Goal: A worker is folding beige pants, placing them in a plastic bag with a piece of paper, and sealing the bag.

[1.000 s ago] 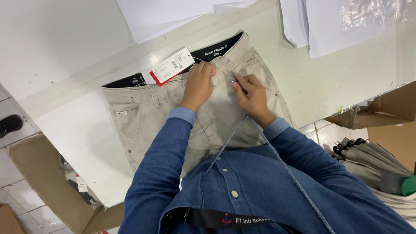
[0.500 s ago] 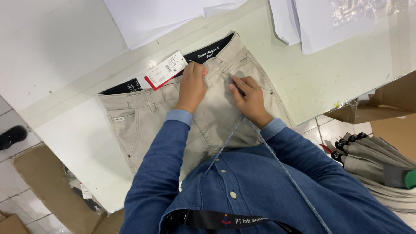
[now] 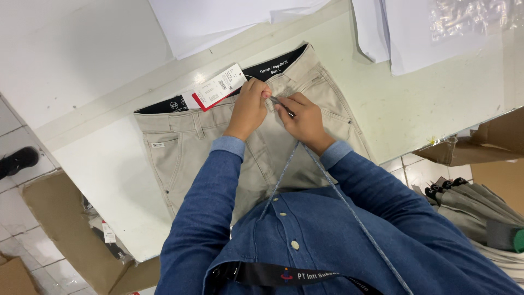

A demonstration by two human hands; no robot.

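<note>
Beige trousers (image 3: 180, 145) lie flat on a white table (image 3: 98, 65), waistband away from me, with a black inner band. A white and red hang tag (image 3: 219, 86) sits at the waistband. My left hand (image 3: 248, 109) presses down on the fly area just below the waistband. My right hand (image 3: 303, 120) is beside it, fingers pinched on a small slim metal tool (image 3: 283, 105) at the fly. A thin blue cord (image 3: 327, 186) hangs from my neck down to the hands. Both arms wear blue denim sleeves.
White paper sheets (image 3: 229, 19) lie at the table's far side, with more sheets and a clear plastic bag (image 3: 475, 19) at the far right. Cardboard boxes (image 3: 491, 142) and folded grey garments (image 3: 480, 210) sit lower right. Cardboard (image 3: 54, 218) lies on the tiled floor at left.
Both hands have moved closer together at the fly, just under the waistband. The right hand's fingers now pinch the small tool right next to the left hand's fingertips.
</note>
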